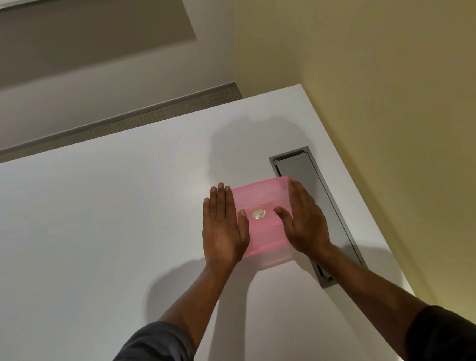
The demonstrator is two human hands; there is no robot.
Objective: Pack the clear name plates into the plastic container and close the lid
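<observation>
A clear plastic container with a pink translucent lid (261, 204) stands on the white table (94, 232), right of centre. The lid lies on top of it and carries a small round gold sticker (258, 215) at its middle. My left hand (224, 226) lies flat on the lid's left edge, fingers straight and together, thumb on the lid. Over the right edge rests my right hand (304, 220), equally flat, with its thumb pointing at the sticker. The container's clear wall shows below the lid at the near side. What is inside cannot be made out through the lid.
A long grey cable hatch (309, 175) is sunk into the table just right of the container, partly under my right hand. A yellowish wall (393, 85) runs close along the table's right edge. The table's far edge meets a grey floor strip (142, 116).
</observation>
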